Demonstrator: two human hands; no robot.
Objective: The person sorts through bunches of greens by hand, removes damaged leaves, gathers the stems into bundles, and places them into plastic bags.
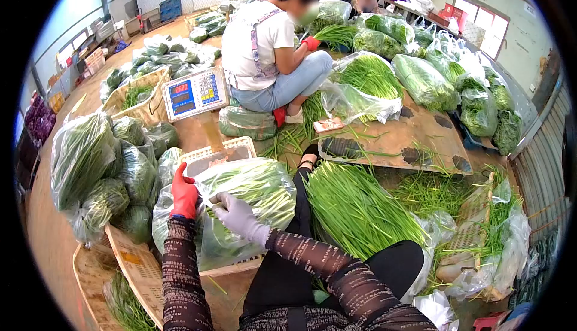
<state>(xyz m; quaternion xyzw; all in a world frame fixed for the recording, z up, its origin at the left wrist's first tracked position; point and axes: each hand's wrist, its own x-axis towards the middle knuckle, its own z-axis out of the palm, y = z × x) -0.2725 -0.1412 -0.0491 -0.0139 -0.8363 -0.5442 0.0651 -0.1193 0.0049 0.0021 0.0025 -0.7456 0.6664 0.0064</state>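
A clear plastic bag (264,178) full of garlic chives lies in front of me on a pale plastic crate (240,267). My left hand (184,194), in a red glove, is at the bag's left side, one finger pointing up and the others closed on the plastic. From the right, my right hand (239,217) in a grey glove pinches the bag's near left edge. Beside my leg lies a big loose heap of garlic chives (360,208). Behind the bag stands a scale (195,94) with a lit red display.
Filled bags of greens (87,163) are piled on the left, near a yellowish basket (129,265). Ahead, a co-worker (258,48) sits holding chives. More bagged greens (424,81) line the right, beyond a board (415,133). A basket with plastic (472,235) stands at right.
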